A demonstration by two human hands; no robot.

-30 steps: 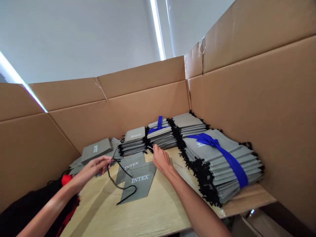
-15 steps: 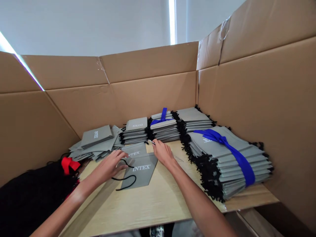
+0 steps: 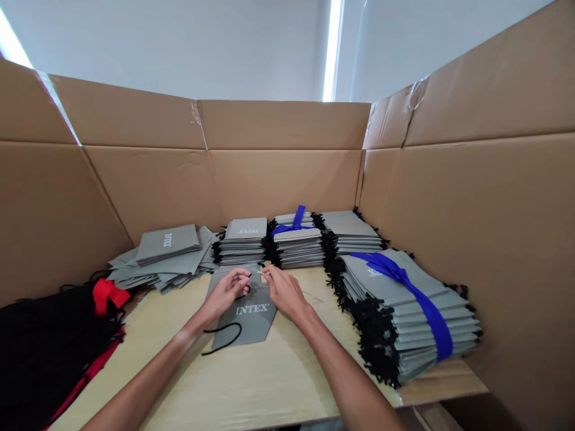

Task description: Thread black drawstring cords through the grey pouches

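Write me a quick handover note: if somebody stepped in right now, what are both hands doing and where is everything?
Left hand and right hand: fingertips together over the top edge of the grey INTEX pouch, pinching a thin pale tool; what else they grip is unclear.
Pouch lies flat on the wooden board, black cord trailing from its lower end.
Done: tied bundle with blue ribbon at right, more stacks behind.
Left: loose pouches at back left.
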